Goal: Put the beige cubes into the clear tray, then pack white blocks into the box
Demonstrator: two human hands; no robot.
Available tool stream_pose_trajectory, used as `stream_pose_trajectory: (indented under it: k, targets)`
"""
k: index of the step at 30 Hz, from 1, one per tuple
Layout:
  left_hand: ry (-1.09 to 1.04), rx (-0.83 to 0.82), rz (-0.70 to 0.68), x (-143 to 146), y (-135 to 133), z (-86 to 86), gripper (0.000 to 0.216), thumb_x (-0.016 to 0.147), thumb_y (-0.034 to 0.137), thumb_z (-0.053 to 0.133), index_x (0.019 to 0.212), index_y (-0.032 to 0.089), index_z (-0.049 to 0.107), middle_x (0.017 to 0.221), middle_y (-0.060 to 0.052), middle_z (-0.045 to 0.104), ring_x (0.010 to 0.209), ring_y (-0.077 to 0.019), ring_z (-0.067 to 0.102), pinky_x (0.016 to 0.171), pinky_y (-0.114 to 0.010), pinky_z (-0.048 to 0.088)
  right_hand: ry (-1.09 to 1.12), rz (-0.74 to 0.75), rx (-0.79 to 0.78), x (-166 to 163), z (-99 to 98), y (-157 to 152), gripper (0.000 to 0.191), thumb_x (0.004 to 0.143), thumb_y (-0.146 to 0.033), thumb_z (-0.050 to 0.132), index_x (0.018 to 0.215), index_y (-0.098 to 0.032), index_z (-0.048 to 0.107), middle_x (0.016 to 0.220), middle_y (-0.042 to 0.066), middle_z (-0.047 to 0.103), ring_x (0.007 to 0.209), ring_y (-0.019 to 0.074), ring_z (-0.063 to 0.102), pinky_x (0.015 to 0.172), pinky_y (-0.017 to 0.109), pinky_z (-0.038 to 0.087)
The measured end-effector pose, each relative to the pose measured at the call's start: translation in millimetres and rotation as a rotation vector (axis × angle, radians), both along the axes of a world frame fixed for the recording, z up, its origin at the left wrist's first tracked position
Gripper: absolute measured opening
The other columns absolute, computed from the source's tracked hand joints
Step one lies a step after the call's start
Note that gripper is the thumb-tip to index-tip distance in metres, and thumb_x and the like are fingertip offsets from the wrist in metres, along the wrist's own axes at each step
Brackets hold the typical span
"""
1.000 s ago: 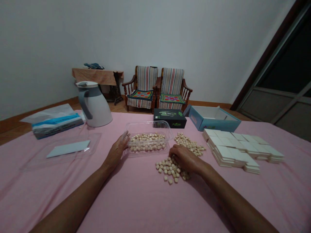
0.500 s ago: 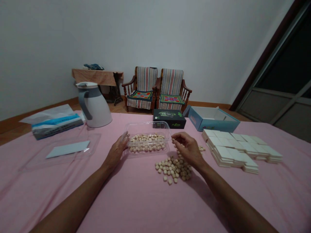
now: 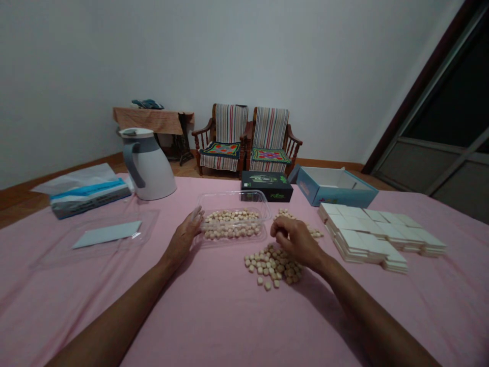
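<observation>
A clear plastic container (image 3: 234,218), partly filled with small pale wooden pieces (image 3: 231,233), stands in front of me. My left hand (image 3: 186,230) grips its left side, fingers along the outer wall. To the right of the container, my right hand (image 3: 295,235) hovers over a loose pile of the same pieces (image 3: 275,265). Its fingers are curled and pressed together, and what they hold, if anything, is hidden. More loose pieces (image 3: 286,214) lie just beyond this hand, and some show to its right.
Stacks of pale square tiles (image 3: 367,234) sit at the right, behind them a blue open box (image 3: 324,196). A black box (image 3: 266,186) stands behind the container. At left are a white jug (image 3: 155,171), a tissue pack (image 3: 89,199) and a clear lid (image 3: 147,232) with a pale strip.
My right hand has drawn its fingertips back from the container's right edge and curled them in. More of the pieces behind it now show. The left hand stays in place.
</observation>
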State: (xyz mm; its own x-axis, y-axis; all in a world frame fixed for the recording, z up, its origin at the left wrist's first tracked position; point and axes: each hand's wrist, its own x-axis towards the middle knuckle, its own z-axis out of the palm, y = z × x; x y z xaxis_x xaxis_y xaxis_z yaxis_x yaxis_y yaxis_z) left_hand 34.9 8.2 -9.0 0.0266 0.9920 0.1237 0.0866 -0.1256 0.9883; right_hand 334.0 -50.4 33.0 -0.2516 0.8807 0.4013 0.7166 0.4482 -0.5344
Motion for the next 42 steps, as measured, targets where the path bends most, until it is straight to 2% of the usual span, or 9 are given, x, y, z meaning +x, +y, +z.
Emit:
stream_pose_trajectory:
  k: [6,14,17,21,25,28,31,36,42]
  targets:
    - [-0.006,-0.003,0.006,-1,1,-1.1,0.069,0.083,0.058,0.051,0.141,0.022,0.041,0.145,-0.014,0.044,0.13,-0.028,0.046,0.102,-0.043,0.041,-0.335,0.117,-0.198,1,-15.8,3,0.031,0.077,-0.003,0.048,0.091,-0.019,0.07,0.093,0.008,0.067,0.091,0.0182,0.06,0.079,0.026,0.04]
    - [-0.001,0.0,-0.003,-1,1,-0.9,0.069,0.084,0.058,0.05,0.142,0.021,0.039,0.146,-0.014,0.043,0.132,-0.0287,0.042,0.104,-0.043,0.04,-0.348,0.055,-0.204,-2,-15.5,2,0.025,0.077,-0.005,0.048,0.086,-0.016,0.069,0.088,0.008,0.065,0.085,0.0176,0.058,0.074,0.026,0.04]
    - [-0.003,0.001,-0.01,-1,0,-1.9,0.068,0.084,0.057,0.05,0.142,0.022,0.04,0.145,-0.014,0.044,0.132,-0.0283,0.042,0.103,-0.042,0.041,-0.245,0.064,-0.153,-2,-6.1,-2,0.016,0.074,-0.009,0.054,0.082,-0.016,0.066,0.081,0.005,0.062,0.074,0.0151,0.056,0.068,0.025,0.04]
    - [-0.014,0.01,-0.013,-1,0,-2.4,0.066,0.085,0.056,0.049,0.142,0.023,0.039,0.146,-0.014,0.042,0.132,-0.0281,0.043,0.104,-0.043,0.039,0.069,0.047,-0.047,-3,5.2,-2,0.016,0.073,-0.009,0.054,0.083,-0.018,0.064,0.076,0.001,0.06,0.065,0.0113,0.054,0.061,0.023,0.042]
    - [-0.02,0.002,-0.01,0,-3,0.5,0.069,0.085,0.058,0.049,0.143,0.022,0.038,0.145,-0.015,0.044,0.132,-0.0289,0.042,0.105,-0.045,0.038,0.37,-0.079,0.077,-4,0.5,6,0.018,0.08,-0.017,0.054,0.095,-0.018,0.064,0.091,0.005,0.064,0.078,0.0142,0.062,0.071,0.027,0.05]
    - [-0.011,-0.006,-0.008,1,-3,1.6,0.07,0.084,0.058,0.049,0.143,0.021,0.038,0.145,-0.015,0.043,0.132,-0.0286,0.043,0.106,-0.045,0.038,0.534,-0.04,0.06,-5,-7.3,11,0.027,0.083,-0.019,0.052,0.108,-0.019,0.062,0.105,0.007,0.065,0.092,0.0169,0.065,0.082,0.032,0.052]
    - [-0.004,-0.007,-0.006,0,-2,1.2,0.071,0.084,0.059,0.049,0.142,0.021,0.039,0.146,-0.016,0.042,0.131,-0.0285,0.044,0.105,-0.044,0.038,0.611,-0.022,0.022,-5,-8.8,10,0.026,0.085,-0.02,0.048,0.107,-0.019,0.061,0.102,0.007,0.067,0.092,0.0172,0.066,0.081,0.032,0.053]
    - [0.0,-0.007,-0.008,0,-1,1.4,0.073,0.083,0.06,0.049,0.142,0.019,0.037,0.147,-0.015,0.042,0.132,-0.0276,0.042,0.105,-0.042,0.039,0.418,-0.044,-0.019,-2,1.0,2,0.017,0.08,-0.011,0.046,0.082,-0.018,0.062,0.07,0.0,0.064,0.065,0.0127,0.063,0.062,0.024,0.048]
    - [0.005,-0.002,-0.003,-1,0,-0.1,0.071,0.084,0.059,0.05,0.142,0.021,0.038,0.146,-0.014,0.043,0.132,-0.0287,0.042,0.105,-0.045,0.038,-0.104,0.104,-0.149,-7,-5.8,-5,0.022,0.071,-0.006,0.053,0.083,-0.017,0.067,0.082,0.003,0.067,0.077,0.0148,0.058,0.072,0.026,0.042]
